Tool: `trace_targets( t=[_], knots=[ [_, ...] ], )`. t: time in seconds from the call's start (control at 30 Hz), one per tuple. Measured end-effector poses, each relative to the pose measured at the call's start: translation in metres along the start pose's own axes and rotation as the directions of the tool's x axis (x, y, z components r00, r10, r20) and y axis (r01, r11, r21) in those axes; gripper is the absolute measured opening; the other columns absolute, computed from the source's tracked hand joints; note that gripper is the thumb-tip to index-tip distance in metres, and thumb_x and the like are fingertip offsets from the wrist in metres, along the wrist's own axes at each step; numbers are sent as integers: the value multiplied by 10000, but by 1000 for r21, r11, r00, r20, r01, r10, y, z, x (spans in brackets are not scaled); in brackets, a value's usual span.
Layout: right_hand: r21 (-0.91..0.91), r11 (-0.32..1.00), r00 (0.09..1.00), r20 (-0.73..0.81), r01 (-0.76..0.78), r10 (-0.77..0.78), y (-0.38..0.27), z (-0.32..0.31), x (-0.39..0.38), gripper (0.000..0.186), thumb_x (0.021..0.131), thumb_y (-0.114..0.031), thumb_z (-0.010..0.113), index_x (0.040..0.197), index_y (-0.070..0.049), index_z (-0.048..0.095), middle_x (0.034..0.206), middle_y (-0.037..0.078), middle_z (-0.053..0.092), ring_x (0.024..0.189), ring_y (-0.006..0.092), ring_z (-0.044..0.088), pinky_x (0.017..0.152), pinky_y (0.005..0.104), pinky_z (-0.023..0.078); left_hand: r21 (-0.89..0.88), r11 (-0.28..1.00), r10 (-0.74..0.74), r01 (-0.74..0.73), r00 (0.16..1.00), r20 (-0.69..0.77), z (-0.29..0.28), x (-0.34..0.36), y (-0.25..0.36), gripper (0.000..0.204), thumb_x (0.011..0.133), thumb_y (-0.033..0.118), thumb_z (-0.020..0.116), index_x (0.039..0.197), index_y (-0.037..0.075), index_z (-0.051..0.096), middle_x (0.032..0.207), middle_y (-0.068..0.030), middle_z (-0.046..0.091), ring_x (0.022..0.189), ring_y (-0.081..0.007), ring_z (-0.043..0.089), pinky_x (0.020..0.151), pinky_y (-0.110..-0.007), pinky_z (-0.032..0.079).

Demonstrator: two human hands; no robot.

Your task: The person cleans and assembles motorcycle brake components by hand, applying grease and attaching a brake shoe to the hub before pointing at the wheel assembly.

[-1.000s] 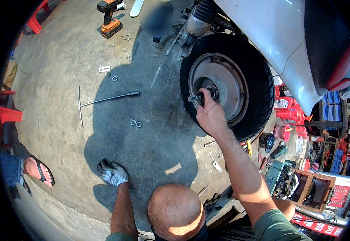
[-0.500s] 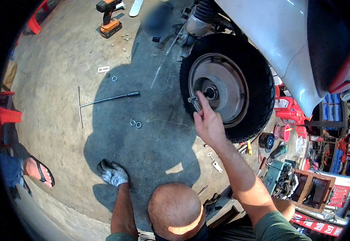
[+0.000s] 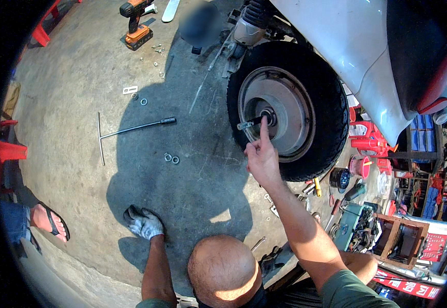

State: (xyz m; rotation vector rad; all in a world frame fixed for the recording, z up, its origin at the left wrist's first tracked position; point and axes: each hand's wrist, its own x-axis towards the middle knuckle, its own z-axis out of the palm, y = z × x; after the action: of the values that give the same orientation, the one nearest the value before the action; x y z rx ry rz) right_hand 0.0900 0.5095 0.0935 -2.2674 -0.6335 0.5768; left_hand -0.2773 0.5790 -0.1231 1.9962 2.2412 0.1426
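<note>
My right hand [image 3: 264,165] is bare, its index finger stretched out and the other fingers curled. The fingertip is at the axle shaft [image 3: 253,122], close to the hub of a wheel [image 3: 298,123]; whether it touches cannot be told. The shaft sticks out of the hub and has a shiny metal end. A black tyre [image 3: 331,118] surrounds the grey rim. My left hand [image 3: 145,224], in a white and dark work glove, rests on the concrete floor with nothing visible in it. Two metal rings or nuts [image 3: 171,158] and a T-handle socket wrench [image 3: 136,128] lie ahead of it.
An orange and black cordless drill [image 3: 138,28] stands at the far left, near small bolts. A slotted metal plate [image 3: 130,90] and a washer [image 3: 144,102] lie closer. White bodywork [image 3: 336,41] overhangs the wheel. Tools and boxes crowd the right. Someone's sandalled foot [image 3: 50,220] is at left.
My right index finger has moved along the shaft from its outer end toward the hub and points straighter forward. My left hand stays on the floor. The view has shifted slightly.
</note>
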Motion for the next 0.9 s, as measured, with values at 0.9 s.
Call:
trace_targets(
  t=[0.9],
  knots=[
    [662,-615,878,466,-429,-110,6,18,4,164,1040,-207,485,1087,-105,605,800,14,487,585,104,411,531,242,370,-38,996,73,-77,992,-102,3,2,-9,531,910,263,589,1368,35,448,1421,-232,436,1297,-424,430,1077,-538,342]
  ],
)
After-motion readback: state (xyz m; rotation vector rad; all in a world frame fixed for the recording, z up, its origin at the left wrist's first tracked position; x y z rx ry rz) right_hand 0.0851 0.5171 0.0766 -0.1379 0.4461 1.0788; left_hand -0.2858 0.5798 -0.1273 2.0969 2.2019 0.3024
